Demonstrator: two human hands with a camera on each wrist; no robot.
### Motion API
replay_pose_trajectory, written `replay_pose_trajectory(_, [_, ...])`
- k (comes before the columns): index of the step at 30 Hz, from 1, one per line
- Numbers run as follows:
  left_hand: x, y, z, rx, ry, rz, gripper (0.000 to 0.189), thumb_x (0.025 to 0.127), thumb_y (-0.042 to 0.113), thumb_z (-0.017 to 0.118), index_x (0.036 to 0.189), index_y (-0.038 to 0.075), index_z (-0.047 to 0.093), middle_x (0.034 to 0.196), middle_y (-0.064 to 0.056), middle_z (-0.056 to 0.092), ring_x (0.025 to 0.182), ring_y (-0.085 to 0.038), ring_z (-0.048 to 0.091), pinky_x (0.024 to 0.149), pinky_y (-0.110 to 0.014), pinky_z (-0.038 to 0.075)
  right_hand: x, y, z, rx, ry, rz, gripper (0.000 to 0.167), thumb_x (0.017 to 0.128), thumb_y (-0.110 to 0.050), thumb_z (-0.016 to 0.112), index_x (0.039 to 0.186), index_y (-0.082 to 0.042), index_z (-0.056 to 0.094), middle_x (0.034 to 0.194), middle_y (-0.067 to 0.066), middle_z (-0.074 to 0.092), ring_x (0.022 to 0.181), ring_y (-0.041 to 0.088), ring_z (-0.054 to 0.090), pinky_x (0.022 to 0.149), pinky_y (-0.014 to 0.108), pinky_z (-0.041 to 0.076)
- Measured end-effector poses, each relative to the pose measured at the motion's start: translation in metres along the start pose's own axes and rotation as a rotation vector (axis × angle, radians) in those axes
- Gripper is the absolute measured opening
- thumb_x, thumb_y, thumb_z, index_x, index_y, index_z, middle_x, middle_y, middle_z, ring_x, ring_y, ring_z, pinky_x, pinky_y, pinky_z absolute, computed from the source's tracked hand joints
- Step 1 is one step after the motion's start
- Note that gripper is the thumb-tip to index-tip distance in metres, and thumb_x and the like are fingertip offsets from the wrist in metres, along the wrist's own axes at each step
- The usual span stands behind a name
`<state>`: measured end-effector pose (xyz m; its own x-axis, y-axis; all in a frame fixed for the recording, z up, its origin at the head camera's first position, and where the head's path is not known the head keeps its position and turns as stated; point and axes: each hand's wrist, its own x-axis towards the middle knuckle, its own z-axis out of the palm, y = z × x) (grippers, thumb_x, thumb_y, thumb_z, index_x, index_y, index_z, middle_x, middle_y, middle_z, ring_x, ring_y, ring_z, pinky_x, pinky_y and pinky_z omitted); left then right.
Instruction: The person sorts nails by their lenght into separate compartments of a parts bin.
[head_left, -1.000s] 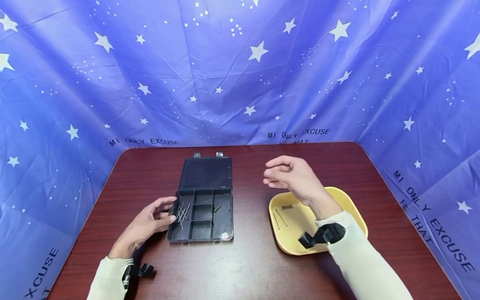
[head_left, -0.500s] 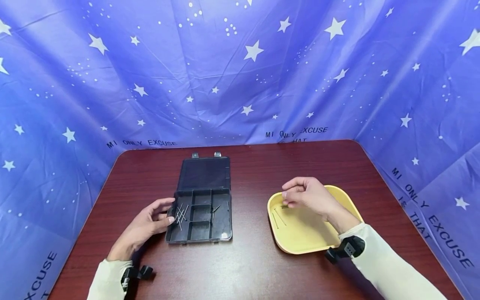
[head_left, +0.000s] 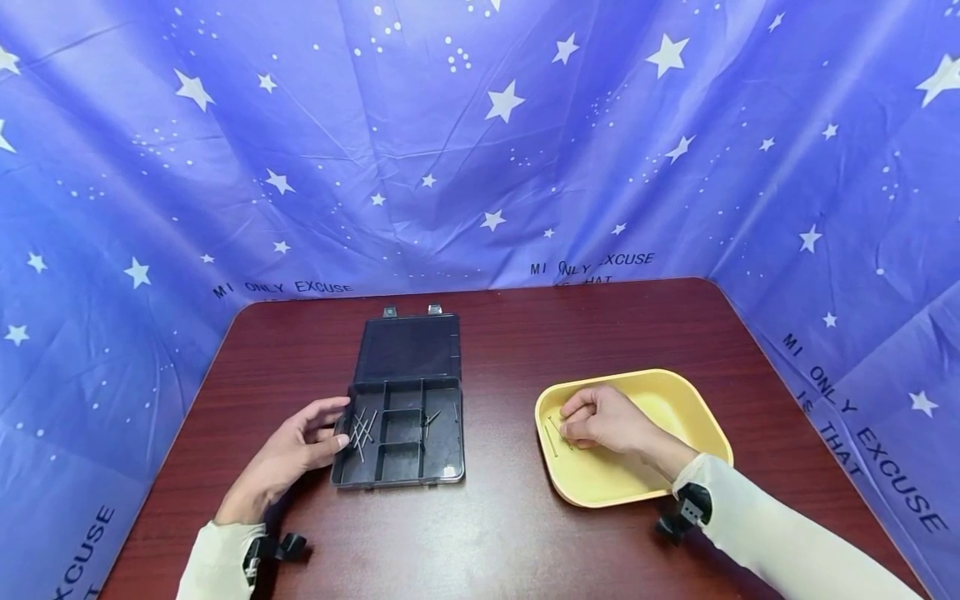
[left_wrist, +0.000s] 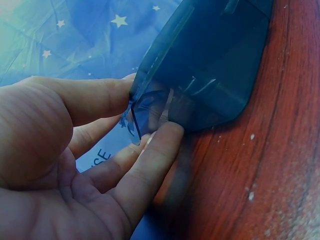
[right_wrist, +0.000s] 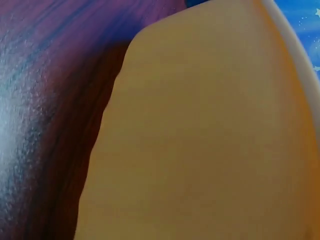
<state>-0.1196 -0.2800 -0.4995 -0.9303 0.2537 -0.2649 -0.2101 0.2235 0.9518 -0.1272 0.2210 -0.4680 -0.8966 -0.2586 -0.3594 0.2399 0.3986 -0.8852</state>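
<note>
Inside yellow tray (head_left: 622, 479) — thin straight nails (head_left: 551, 439), right hand (head_left: 611, 422) — grip unclear, left hand (head_left: 288, 450) pinching black box (head_left: 446, 446).

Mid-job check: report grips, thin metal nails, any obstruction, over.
Left grip holding dark translucent plastic compartment box by its left edge. Right grip inside yellow rounded-rectangular tray, at nails, grasp unconfirmed. Lid open; nothing seen blocking.

We see the left hand (left_wrist: 55, 170) at the end of a dark, see-through box (left_wrist: 215, 70), its digits on either side of the corner and touching it; between them is what may be a clear flap (left_wrist: 134, 127), too blurred for us to be sure; beside the box we have a red-brown table (left_wrist: 280, 125) with pale specks (left_wrist: 251, 195); beyond, blue cloth (left_wrist: 95, 30) with stars (left_wrist: 119, 20) and dark letters (left_wrist: 101, 157).
</note>
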Motion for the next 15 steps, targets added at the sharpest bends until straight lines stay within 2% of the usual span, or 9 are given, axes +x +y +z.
replay_pose_trajectory(6, [0.000, 0.001, 0.000, 0.000, 0.003, -0.002, 0.069, 0.097, 0.009, 0.076, 0.158, 0.007, 0.042, 0.155, -0.030, 0.044, 0.106, -0.009, 0.067, 0.081, -0.034, 0.062, -0.004, 0.002, -0.007, -0.035, 0.078, -0.016, 0.034, 0.087, -0.003, 0.081, 0.115, 0.012, 0.068, 0.092, 0.013, 0.077, 0.076, 0.013, 0.070, 0.070, 0.028, 0.061])
replay_pose_trajectory(10, [0.000, 0.001, 0.001, -0.006, 0.002, -0.003, 0.069, 0.097, 0.008, 0.075, 0.158, 0.007, 0.042, 0.154, -0.030, 0.045, 0.106, -0.009, 0.067, 0.081, -0.034, 0.062, -0.004, 0.006, -0.011, -0.080, 0.092, -0.043, 0.038, 0.087, -0.002, 0.080, 0.119, 0.014, 0.068, 0.092, 0.015, 0.077, 0.073, 0.012, 0.067, 0.065, 0.026, 0.058])
replay_pose_trajectory(15, [-0.001, 0.000, 0.000, -0.004, 0.004, -0.003, 0.069, 0.097, 0.008, 0.075, 0.158, 0.008, 0.042, 0.154, -0.030, 0.045, 0.106, -0.009, 0.067, 0.081, -0.034, 0.063, 0.000, 0.013, -0.011, -0.129, 0.114, -0.047, 0.035, 0.085, -0.001, 0.079, 0.116, 0.012, 0.070, 0.083, 0.009, 0.075, 0.063, 0.010, 0.061, 0.056, 0.023, 0.051])
